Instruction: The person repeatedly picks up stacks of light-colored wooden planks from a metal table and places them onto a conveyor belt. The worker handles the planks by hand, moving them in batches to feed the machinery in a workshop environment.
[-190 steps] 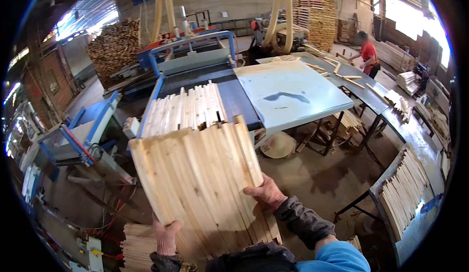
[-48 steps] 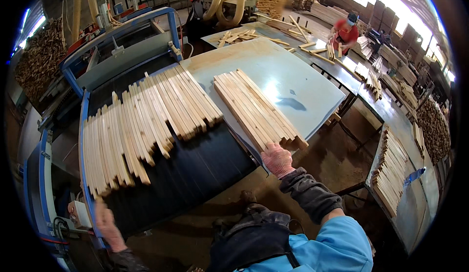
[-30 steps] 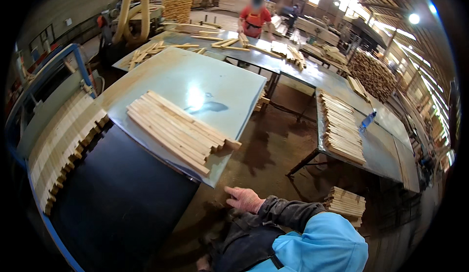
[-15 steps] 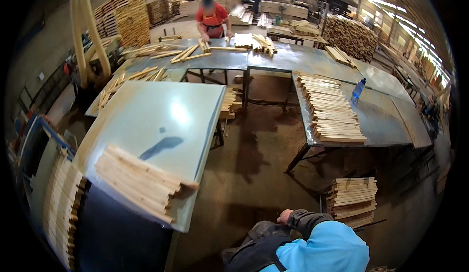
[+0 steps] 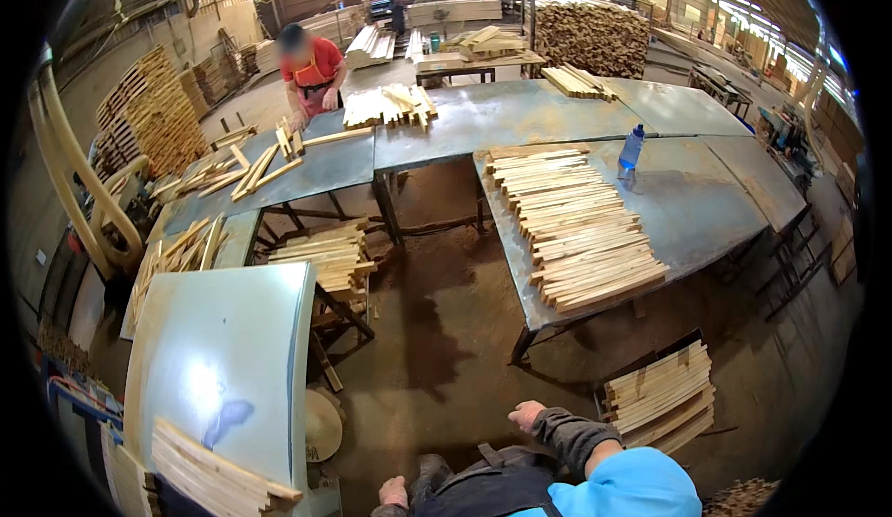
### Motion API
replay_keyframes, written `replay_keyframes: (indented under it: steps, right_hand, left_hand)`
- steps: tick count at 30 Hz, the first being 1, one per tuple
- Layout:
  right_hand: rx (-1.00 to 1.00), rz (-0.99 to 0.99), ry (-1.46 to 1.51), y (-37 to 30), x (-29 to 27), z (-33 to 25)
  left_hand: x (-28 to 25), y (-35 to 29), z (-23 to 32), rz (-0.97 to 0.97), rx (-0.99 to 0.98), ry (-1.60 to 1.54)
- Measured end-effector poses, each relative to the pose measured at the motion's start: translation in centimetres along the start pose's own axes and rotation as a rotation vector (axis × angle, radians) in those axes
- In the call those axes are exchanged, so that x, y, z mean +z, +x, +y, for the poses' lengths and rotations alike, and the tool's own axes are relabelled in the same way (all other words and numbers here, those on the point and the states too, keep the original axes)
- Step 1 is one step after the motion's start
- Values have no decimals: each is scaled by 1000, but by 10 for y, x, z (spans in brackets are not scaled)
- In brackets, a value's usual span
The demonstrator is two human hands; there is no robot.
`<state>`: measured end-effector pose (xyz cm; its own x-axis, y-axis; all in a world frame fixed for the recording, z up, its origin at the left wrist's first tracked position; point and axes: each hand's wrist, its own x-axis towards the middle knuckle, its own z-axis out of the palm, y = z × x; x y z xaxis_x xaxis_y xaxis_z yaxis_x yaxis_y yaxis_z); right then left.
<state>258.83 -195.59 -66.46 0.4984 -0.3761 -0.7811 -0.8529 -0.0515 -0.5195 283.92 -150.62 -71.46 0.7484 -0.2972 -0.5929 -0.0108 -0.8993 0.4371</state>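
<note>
My left hand [image 5: 393, 492] shows at the lower edge, its fingers curled with nothing visible in them. It hangs between the pale machine table and my body. A row of planed wooden strips [image 5: 216, 471] lies on that table to its left. My right hand [image 5: 527, 416] is held out in front of my dark apron, loosely closed and apart from everything. Closest to it is a stack of wooden strips [image 5: 662, 392] low down on the right. Further ahead, a long row of strips [image 5: 581, 224] lies side by side on a metal table [image 5: 683, 192].
A pale machine table [image 5: 251, 331] stands left, with a stack of strips [image 5: 325, 259] beyond it. A blue bottle [image 5: 632, 148] stands on the right table. Across the far table [image 5: 446, 127], a person in red [image 5: 311, 76] handles loose strips. Brown floor [image 5: 418, 331] lies between the tables.
My view has swung right and moved forward, so the machine table sits lower left. My left hand has come into view. The right hand stays in front of me, loosely closed.
</note>
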Motion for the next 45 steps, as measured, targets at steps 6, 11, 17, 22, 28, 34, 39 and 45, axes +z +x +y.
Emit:
replay_keyframes:
  steps: [6, 11, 17, 22, 28, 34, 39, 45]
  right_hand:
    - [-87, -392, 891, 38, -29, -34]
    - [154, -188, 953, 86, -78, -75]
    - [292, 88, 633, 152, -169, -86]
    - [234, 192, 800, 201, -226, -137]
    - [183, 177, 699, 264, -321, -259]
    - [-131, 226, 664, 374, -426, -287]
    - [-6, 127, 1062, 424, -547, -375]
    - [-204, 103, 841, 506, -636, -452]
  left_hand:
    - [-26, 90, 81, -225, -9, 63]
    - [-47, 155, 139, -512, 76, 191]
    - [-77, 291, 246, -504, -30, 186]
    - [-115, 421, 376, -370, -282, 74]
    - [-123, 542, 512, -184, 121, -466]
    - [-117, 598, 590, -315, 162, 50]
    - [-130, 614, 611, -790, 463, 549]
    - [-143, 668, 704, -502, 339, 410]
